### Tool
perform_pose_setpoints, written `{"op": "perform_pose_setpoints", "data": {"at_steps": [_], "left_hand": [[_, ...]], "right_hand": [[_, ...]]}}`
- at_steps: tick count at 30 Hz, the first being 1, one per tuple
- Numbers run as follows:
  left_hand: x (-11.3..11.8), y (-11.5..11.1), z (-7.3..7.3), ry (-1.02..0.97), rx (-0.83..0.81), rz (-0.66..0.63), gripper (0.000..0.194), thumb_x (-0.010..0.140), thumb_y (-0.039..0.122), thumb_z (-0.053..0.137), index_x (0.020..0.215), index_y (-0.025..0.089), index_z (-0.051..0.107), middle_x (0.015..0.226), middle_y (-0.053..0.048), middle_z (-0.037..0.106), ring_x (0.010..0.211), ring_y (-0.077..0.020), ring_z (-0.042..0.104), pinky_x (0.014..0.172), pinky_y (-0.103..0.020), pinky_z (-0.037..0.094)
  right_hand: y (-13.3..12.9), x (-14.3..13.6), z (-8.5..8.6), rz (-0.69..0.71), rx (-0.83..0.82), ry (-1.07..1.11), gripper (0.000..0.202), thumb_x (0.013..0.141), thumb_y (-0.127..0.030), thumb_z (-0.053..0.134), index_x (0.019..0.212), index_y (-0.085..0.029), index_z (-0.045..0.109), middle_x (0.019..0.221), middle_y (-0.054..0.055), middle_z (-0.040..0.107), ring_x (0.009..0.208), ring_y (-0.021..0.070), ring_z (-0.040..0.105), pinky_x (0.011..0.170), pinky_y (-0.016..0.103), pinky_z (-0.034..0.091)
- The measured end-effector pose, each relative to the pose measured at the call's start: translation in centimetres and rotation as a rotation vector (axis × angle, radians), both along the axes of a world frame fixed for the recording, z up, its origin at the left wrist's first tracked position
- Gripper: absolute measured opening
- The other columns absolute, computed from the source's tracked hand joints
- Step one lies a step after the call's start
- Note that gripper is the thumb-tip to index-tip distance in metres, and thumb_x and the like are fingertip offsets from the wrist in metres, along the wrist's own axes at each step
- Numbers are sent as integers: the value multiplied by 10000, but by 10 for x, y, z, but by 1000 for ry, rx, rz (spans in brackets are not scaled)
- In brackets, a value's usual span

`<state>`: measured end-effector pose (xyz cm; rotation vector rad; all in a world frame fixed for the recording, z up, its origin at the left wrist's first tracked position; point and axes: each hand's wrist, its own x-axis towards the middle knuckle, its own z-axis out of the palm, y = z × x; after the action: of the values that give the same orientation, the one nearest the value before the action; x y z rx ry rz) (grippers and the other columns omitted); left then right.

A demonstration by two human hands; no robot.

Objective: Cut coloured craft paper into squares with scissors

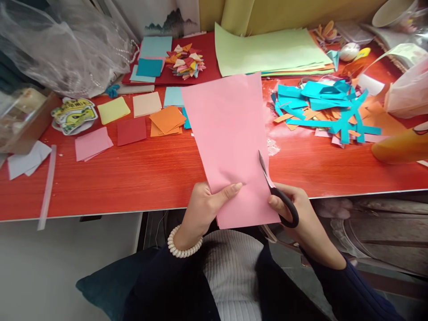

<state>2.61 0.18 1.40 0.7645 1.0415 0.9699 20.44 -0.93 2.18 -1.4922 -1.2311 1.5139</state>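
A large sheet of pink paper (230,125) is held up over the front edge of the red table. My left hand (209,203) pinches it near its lower left, thumb on top and the other fingers hidden beneath. Black-handled scissors (283,205) are gripped in my right hand (296,203). One pointed blade lies over the paper's right side, with the edge between the blades; the lower blade is hidden under the sheet. Whether there is more than one layer of paper I cannot clearly tell.
Small paper squares in pink (92,143), red (131,131), orange (167,119) and yellow (114,110) lie on the table (110,185) at left. Blue paper scraps (334,100) pile up at right. Green sheets (270,53) and a folded-paper cluster (185,61) sit at the back.
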Motion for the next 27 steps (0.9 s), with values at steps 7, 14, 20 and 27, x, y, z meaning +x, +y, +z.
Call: {"op": "perform_pose_setpoints", "data": {"at_steps": [7, 14, 20, 27], "left_hand": [[-1, 1, 0, -10, -27, -18, 216, 726, 332, 748, 852, 157, 737, 939, -71, 727, 859, -208, 668, 758, -313, 541], [0, -1, -1, -14, -31, -30, 161, 741, 303, 735, 826, 166, 733, 945, -64, 728, 864, -203, 671, 756, -298, 535], [1, -4, 0, 3, -31, -46, 198, 746, 332, 732, 841, 159, 725, 944, -73, 723, 871, -213, 666, 773, -323, 541], [1, -6, 0, 6, -30, -51, 207, 744, 338, 732, 821, 146, 728, 919, -78, 720, 845, -213, 664, 749, -320, 542]], "right_hand": [[-2, 4, -2, 15, -5, -12, 466, 669, -558, 726, 598, -173, 474, 549, -38, 373, 496, 78, 333, 434, 210, 267], [-1, 3, -2, -9, -7, -10, 480, 663, -551, 733, 588, -172, 449, 571, -37, 353, 515, 76, 326, 445, 208, 266], [-1, 3, -3, 7, -4, 31, 471, 672, -563, 718, 621, -173, 457, 630, -20, 373, 569, 94, 340, 484, 217, 298], [0, 2, 0, 1, -16, 20, 467, 675, -508, 738, 599, -173, 421, 621, -27, 331, 565, 85, 301, 477, 213, 254]]}}
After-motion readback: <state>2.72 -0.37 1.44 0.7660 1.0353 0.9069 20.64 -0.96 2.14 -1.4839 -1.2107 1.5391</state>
